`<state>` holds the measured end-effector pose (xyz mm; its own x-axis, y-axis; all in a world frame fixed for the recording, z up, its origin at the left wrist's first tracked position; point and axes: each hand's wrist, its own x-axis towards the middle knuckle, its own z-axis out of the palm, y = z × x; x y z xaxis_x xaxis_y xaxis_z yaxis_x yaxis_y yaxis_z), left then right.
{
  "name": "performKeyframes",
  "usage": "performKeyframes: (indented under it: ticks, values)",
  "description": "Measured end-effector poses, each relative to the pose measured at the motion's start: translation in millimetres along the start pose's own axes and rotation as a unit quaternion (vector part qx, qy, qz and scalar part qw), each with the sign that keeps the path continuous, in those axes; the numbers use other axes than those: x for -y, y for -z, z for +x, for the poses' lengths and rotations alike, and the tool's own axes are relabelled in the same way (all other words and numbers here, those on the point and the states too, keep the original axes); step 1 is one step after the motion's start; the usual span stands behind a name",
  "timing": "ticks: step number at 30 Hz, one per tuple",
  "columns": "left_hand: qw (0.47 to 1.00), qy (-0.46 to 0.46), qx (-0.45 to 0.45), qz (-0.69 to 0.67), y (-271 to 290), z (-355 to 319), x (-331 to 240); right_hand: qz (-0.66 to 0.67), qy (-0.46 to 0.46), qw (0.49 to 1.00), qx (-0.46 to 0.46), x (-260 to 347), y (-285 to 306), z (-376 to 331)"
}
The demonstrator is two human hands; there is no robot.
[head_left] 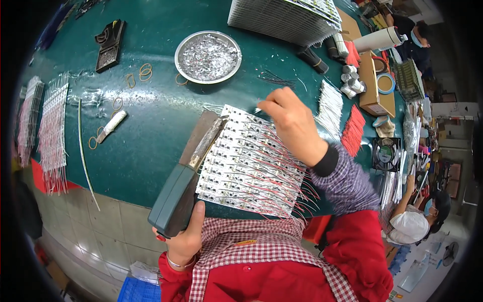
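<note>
My left hand [187, 241] is closed around a dark green handheld tool [173, 199] with a flat metal front, which lies along the left edge of a white circuit board panel [226, 166]. Rows of small dark parts cover the panel, and many red, black and white wires trail off its right side. Above the panel's far edge, my right hand [294, 123] pinches what looks like a thin wire; only a small whitish end shows at the fingertips. A metal bowl [177, 64] of silvery bits stands beyond the panel.
White wires [329, 109] and red wires [353, 131] lie in bundles to the right, near a cardboard box [370, 98] and a small fan [386, 153]. A tall stack of panels [287, 22] stands at the back. Wired panels [54, 131] hang over the left edge. Two people sit at right.
</note>
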<state>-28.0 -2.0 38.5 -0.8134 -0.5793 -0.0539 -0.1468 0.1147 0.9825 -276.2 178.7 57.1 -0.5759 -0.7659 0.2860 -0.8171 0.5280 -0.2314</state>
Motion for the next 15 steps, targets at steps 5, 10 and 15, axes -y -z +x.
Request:
performKeyframes:
  ticks: [5,10,15]
  values:
    - [0.999,0.032,-0.010,0.011,-7.2,17.1,-11.7,0.106,-0.054,0.988,-0.095,13.3,-34.1,-15.5]
    - [0.999,-0.013,0.022,0.026,-15.8,36.4,-15.6,0.118,-0.061,0.985,-0.110,16.0,-43.6,-20.3]
    - [0.986,-0.103,0.031,0.128,-20.7,39.8,-7.6,0.101,-0.056,0.989,-0.097,16.0,-42.0,-20.3]
